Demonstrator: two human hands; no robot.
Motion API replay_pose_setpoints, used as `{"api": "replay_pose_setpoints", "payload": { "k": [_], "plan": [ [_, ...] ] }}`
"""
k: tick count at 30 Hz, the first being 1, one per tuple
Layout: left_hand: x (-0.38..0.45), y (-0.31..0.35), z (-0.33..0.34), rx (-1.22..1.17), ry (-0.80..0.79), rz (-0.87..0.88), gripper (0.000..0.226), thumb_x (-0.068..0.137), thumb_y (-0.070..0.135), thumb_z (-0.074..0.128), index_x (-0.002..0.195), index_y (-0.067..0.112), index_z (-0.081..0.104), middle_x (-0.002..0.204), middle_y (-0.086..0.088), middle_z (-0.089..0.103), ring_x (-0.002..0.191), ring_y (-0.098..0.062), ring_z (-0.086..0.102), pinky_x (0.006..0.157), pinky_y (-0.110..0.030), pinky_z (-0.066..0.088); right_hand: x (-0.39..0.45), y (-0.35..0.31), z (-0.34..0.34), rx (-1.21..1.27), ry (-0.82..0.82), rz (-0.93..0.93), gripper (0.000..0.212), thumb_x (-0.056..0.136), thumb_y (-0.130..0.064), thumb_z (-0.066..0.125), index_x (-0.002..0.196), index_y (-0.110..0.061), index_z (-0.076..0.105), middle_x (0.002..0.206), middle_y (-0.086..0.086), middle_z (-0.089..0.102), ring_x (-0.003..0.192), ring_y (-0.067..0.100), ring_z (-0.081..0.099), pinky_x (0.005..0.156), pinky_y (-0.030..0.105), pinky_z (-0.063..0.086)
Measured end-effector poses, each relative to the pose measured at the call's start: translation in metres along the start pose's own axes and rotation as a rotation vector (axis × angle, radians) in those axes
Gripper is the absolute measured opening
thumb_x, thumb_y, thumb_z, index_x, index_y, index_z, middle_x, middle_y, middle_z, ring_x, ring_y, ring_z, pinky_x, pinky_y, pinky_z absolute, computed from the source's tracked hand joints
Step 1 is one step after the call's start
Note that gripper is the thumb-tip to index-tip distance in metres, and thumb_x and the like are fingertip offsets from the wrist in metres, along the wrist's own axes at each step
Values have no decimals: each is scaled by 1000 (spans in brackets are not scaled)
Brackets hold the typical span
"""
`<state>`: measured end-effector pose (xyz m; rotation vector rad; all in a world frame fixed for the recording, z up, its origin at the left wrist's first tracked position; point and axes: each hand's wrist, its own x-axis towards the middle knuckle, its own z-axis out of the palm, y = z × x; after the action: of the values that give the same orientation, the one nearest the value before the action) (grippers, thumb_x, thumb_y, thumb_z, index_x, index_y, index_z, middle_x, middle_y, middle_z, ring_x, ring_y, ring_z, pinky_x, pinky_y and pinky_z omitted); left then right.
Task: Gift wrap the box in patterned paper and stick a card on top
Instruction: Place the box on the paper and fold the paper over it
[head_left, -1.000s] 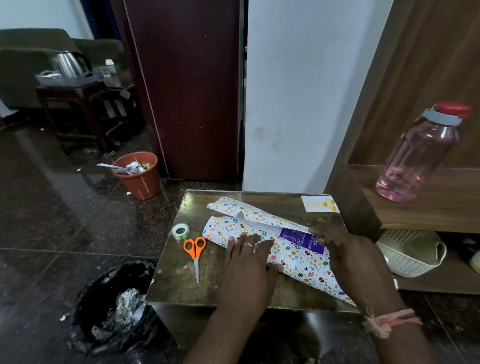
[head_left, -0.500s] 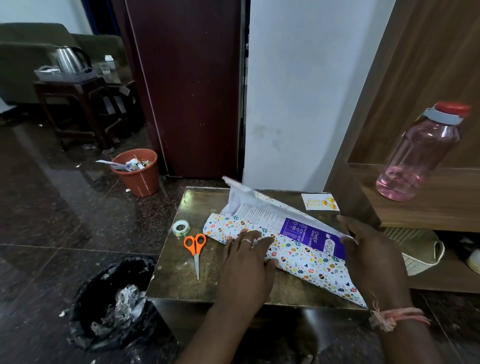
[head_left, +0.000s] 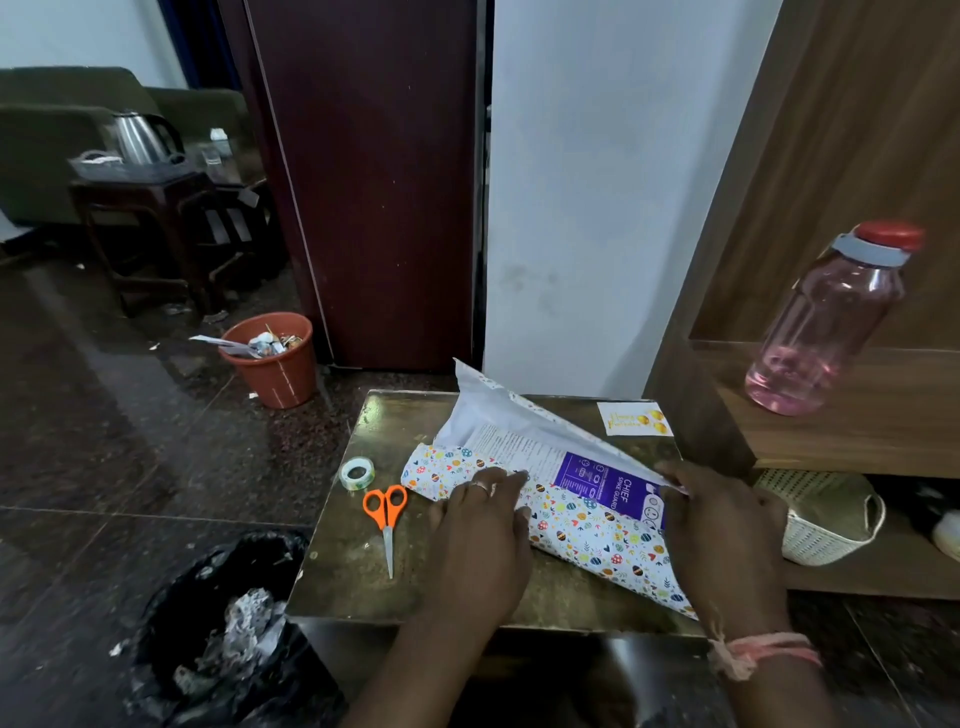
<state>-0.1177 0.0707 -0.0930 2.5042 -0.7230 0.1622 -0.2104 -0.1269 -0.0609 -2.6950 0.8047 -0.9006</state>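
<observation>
A white and purple box (head_left: 597, 475) lies on the small brass-coloured table (head_left: 353, 577), half covered by patterned paper (head_left: 587, 530) with coloured dots. My left hand (head_left: 483, 525) presses flat on the near fold of the paper over the box. My right hand (head_left: 722, 525) pinches the edge of the far flap (head_left: 519, 410), which stands lifted with its white underside showing. A small card (head_left: 635, 419) with yellow print lies at the table's far right corner.
A tape roll (head_left: 357, 473) and orange scissors (head_left: 385, 517) lie left of the box. A pink bottle (head_left: 826, 327) stands on the wooden shelf at right, a white basket (head_left: 826, 519) below it. A black bin (head_left: 218, 623) and an orange bin (head_left: 275, 358) stand on the floor at left.
The far flap lay folded over the box a second ago; my right hand has lifted it back, uncovering the purple label. My left hand has stayed pressed on the near fold.
</observation>
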Motion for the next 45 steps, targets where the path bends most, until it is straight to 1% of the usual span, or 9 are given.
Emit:
{"api": "replay_pose_setpoints", "payload": {
  "k": [5,11,18,24,27,31,37,40,45],
  "plan": [
    [48,-5,-18,149,-53,-57,36,105,30,44,139,26,57,136,1,59,115,-25,63,100,-42,41,-19,-13,30,-170,60,85,28,74,-7,73,93,-27,71,99,-1,69,88,30,62,89,47,32],
    [97,-28,-8,200,-138,-147,36,100,24,49,135,19,56,126,-11,60,118,-32,57,96,-39,42,-30,-17,47,-256,103,122,34,73,0,72,99,-22,74,92,4,65,90,33,58,90,50,32],
    [107,-47,0,312,-238,-201,56,109,42,20,131,13,63,131,-17,62,126,-38,52,108,-48,40,-31,-19,51,-258,139,138,31,75,-2,73,99,-22,73,92,4,64,92,32,57,91,49,31],
    [62,-19,-6,326,121,-113,35,96,31,61,121,8,70,123,-20,68,133,-42,50,109,-52,41,-30,-17,48,-253,95,148,36,66,-2,79,96,-21,72,91,4,64,90,32,59,90,49,31],
    [24,-2,-3,294,112,-32,38,92,34,67,123,12,72,130,-18,66,128,-38,56,104,-50,48,-29,-19,41,-249,95,157,29,68,-1,73,89,-21,72,87,3,64,86,32,60,88,46,31],
    [9,5,-3,384,153,245,16,69,17,71,81,13,81,92,-13,76,91,-39,72,73,-49,60,-27,-22,27,-256,5,186,24,60,-9,70,78,-25,72,80,-1,64,79,30,62,83,43,30],
    [15,1,-4,422,92,245,6,76,15,76,80,16,80,80,-13,73,91,-46,68,74,-50,56,-32,-40,-3,-200,-306,190,15,58,-16,72,72,-21,69,77,2,63,76,31,63,75,42,45],
    [15,0,1,281,18,35,26,86,31,79,104,13,73,103,-22,66,100,-46,63,79,-50,55,-33,-49,-4,-189,-360,185,27,41,-15,83,61,-20,66,67,4,60,64,31,62,64,42,50],
    [15,-3,7,183,-3,-179,76,81,44,81,121,-8,44,124,-32,47,91,-47,61,68,-45,50,-30,-53,-14,-185,-530,194,27,89,-15,59,116,-18,63,122,7,56,117,33,54,102,49,41]
  ]
}}
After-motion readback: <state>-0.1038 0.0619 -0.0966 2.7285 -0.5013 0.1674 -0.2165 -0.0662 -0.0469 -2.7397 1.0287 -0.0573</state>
